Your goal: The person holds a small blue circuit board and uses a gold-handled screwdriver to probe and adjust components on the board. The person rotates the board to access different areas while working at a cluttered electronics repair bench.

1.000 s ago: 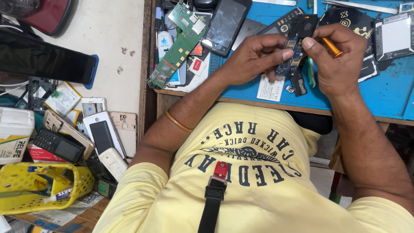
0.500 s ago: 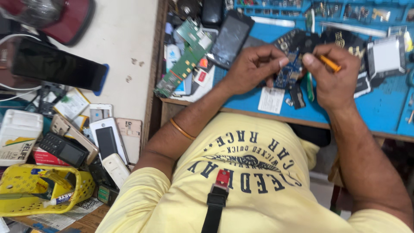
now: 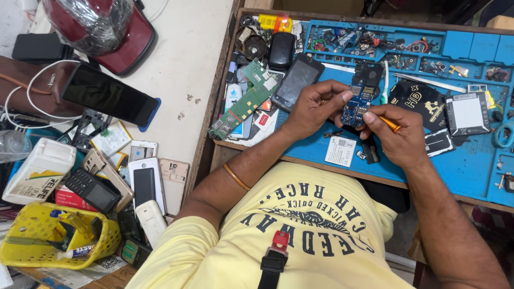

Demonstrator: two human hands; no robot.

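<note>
The left hand (image 3: pixel 316 107) pinches a small blue circuit board (image 3: pixel 357 104) by its edge above the blue mat (image 3: pixel 471 171), while the right hand (image 3: pixel 399 139) is closed around an orange-handled tool (image 3: pixel 391 124) whose tip meets the board's near end. Just left of the hands lie a dark phone (image 3: pixel 297 81) and a long green board (image 3: pixel 243 104), with a white label (image 3: pixel 341 151) near them and a battery (image 3: pixel 468 112) to the right. Farther left, off the mat, sit a big black phone (image 3: pixel 110 95), a heap of old handsets (image 3: pixel 134 182) and a yellow basket (image 3: pixel 53 235); the hands hide part of the blue board.
</note>
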